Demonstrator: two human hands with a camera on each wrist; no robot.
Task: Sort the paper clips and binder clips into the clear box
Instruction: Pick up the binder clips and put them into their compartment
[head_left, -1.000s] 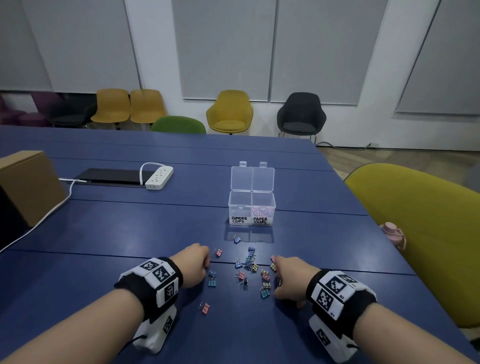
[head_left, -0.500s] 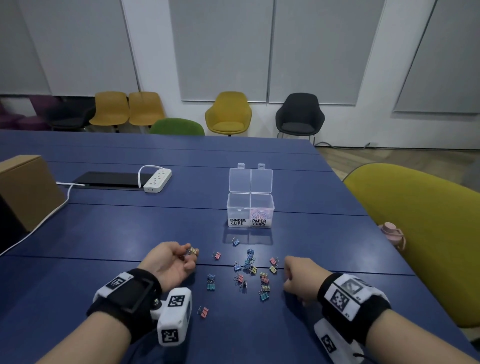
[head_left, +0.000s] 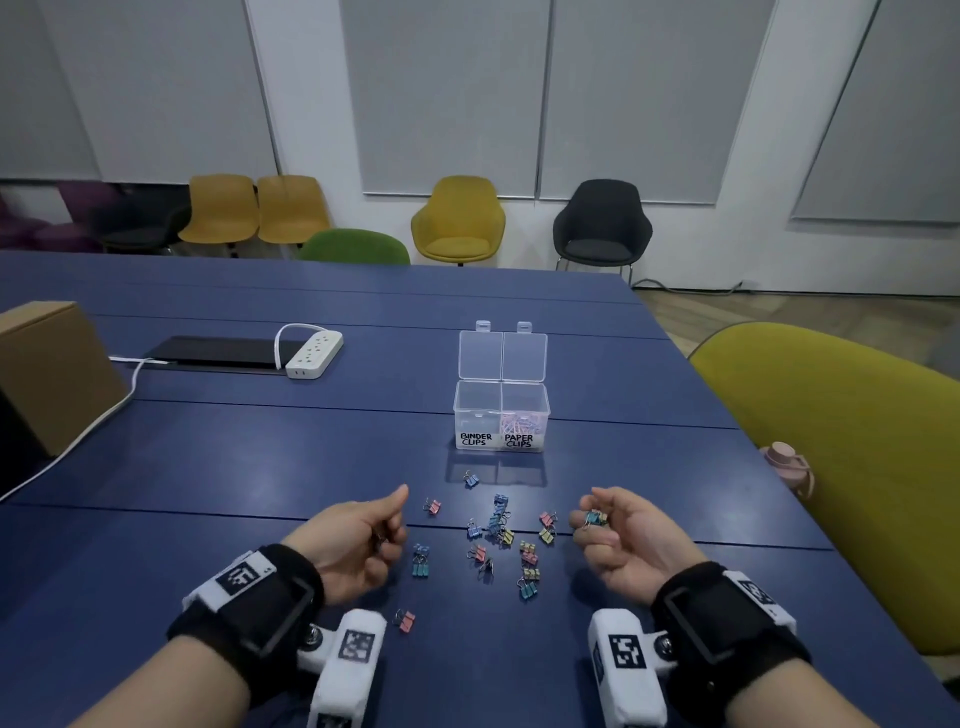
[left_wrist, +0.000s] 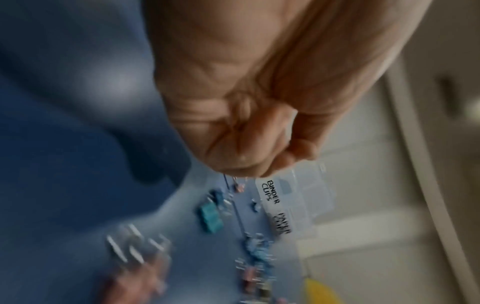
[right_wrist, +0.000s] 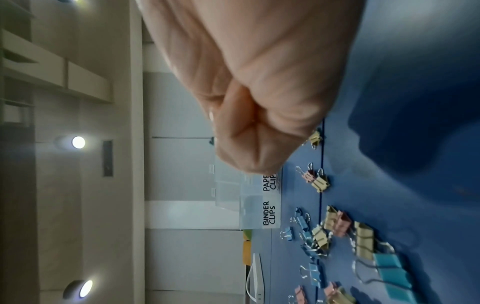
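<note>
Hands sit low in the frame, palms turned up: the right hand (head_left: 621, 540) cups a few binder clips (head_left: 595, 518), the left hand (head_left: 358, 538) curls around something small — what, I cannot tell. Loose clips (head_left: 498, 535) lie scattered between them on the blue table (head_left: 208, 457); the clear box (head_left: 501, 422) stands open just above centre.
</note>
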